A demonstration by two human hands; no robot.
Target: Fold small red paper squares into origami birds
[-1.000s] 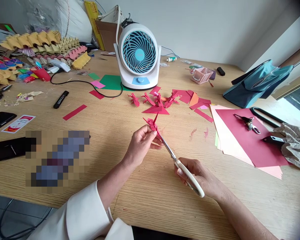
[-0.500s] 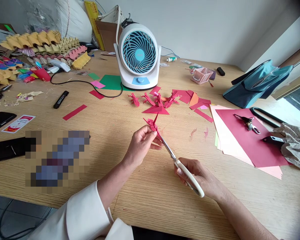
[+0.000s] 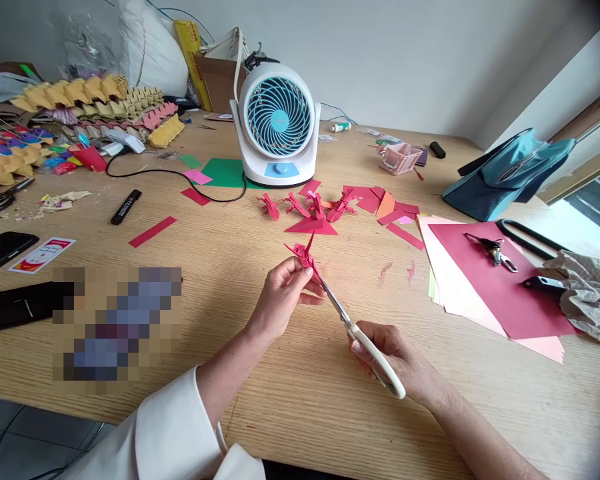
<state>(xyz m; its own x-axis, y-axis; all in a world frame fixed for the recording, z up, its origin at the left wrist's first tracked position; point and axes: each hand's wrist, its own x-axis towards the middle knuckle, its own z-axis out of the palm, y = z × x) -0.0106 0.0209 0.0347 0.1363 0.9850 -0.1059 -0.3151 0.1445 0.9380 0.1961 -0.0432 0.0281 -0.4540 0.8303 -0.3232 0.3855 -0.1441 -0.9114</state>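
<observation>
Between the thumb and fingers of my left hand (image 3: 281, 293) is a red folded paper figure (image 3: 303, 255) with thin pointed parts, held above the wooden table (image 3: 300, 373). My right hand (image 3: 387, 353) grips the white handles of a pair of scissors (image 3: 377, 360). The metal blades point up and left and reach the paper beside my left fingertips. Whether the blades are parted is hard to tell. Just beyond lie several red folded paper figures (image 3: 269, 207) and a larger red folded piece (image 3: 313, 225).
A white fan (image 3: 280, 123) stands behind the folded figures. Red strips (image 3: 153, 231) and a black marker (image 3: 126, 207) lie left. On the right are stacked paper sheets (image 3: 495, 287) with keys (image 3: 493, 250), and a teal bag (image 3: 505, 180). Egg cartons (image 3: 75, 90) fill the back left.
The camera view has shifted slightly, so the table items appear a little lower. Both hands keep their holds on the paper figure and the scissors.
</observation>
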